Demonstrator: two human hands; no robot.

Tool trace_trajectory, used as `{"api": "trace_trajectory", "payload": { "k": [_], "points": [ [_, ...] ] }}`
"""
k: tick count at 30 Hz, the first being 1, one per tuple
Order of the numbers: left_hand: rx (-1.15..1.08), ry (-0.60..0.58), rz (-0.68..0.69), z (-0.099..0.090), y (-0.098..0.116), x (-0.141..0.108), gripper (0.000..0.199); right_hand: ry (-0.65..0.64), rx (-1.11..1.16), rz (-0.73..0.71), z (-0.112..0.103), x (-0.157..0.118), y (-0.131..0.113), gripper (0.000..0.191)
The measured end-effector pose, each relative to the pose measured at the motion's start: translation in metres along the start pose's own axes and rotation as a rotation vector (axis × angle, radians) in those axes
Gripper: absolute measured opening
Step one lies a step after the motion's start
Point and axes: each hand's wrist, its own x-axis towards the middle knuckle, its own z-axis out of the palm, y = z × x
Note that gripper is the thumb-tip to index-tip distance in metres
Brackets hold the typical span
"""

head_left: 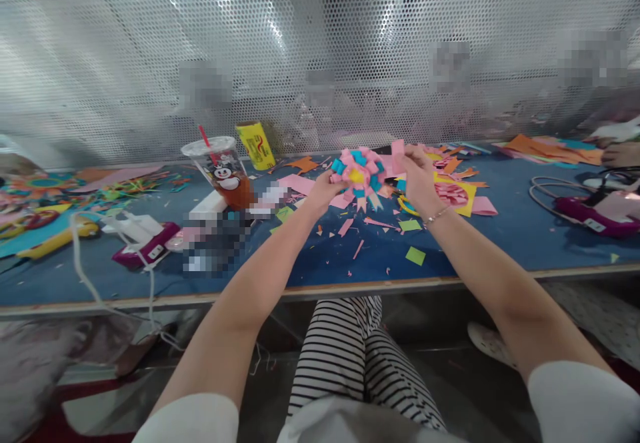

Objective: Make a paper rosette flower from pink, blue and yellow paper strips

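Observation:
My left hand (323, 193) is closed on the left edge of a paper flower (357, 176), which has a yellow middle, pink and blue looped petals and two short ribbon tails. It is held above the table. To its right, my right hand (418, 171) pinches a small pink paper piece (397, 155) upright between thumb and fingers, apart from the flower. Behind and below my right wrist lies a yellow paper piece (470, 196) with pink paper strips on it. Part of a yellow-handled tool (404, 204) shows beside my right hand, mostly hidden.
Paper scraps, including a green square (415, 255), lie on the blue table (320, 271). At left stand a plastic cup (227, 180) with a red straw and a yellow can (257, 146). Purple power strips (147, 246) with cables lie both sides. A perforated metal screen (280, 43) rises behind.

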Motion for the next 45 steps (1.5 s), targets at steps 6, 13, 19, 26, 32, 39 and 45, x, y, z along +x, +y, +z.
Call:
{"api": "trace_trajectory", "payload": {
  "k": [6, 13, 19, 26, 32, 39, 45],
  "points": [
    [-0.299, 0.307, 0.006, -0.012, 0.004, 0.01, 0.035, -0.384, 0.133, 0.148, 0.021, -0.026, -0.018, 0.024],
    [-0.5, 0.376, 0.045, -0.016, 0.01, 0.013, 0.035, -0.745, -0.283, 0.476, 0.033, -0.042, 0.013, 0.02],
    [-0.578, 0.362, 0.078, -0.012, 0.013, 0.01, 0.038, -0.408, -0.195, 0.569, 0.034, -0.038, 0.033, 0.01],
    [-0.59, 0.217, 0.068, -0.001, 0.016, 0.003, 0.037, -0.321, 0.051, 0.6, 0.039, -0.04, 0.036, 0.01],
    [-0.58, 0.098, 0.001, 0.008, 0.019, -0.005, 0.032, -0.282, 0.16, 0.439, 0.04, -0.037, 0.038, 0.027],
    [-0.533, 0.093, 0.014, 0.01, 0.017, -0.004, 0.035, -0.304, 0.23, 0.287, 0.041, -0.034, 0.035, 0.044],
    [-0.457, 0.136, 0.054, 0.007, 0.013, 0.0, 0.039, -0.331, 0.188, 0.225, 0.038, -0.031, 0.036, 0.055]
  ]
}}
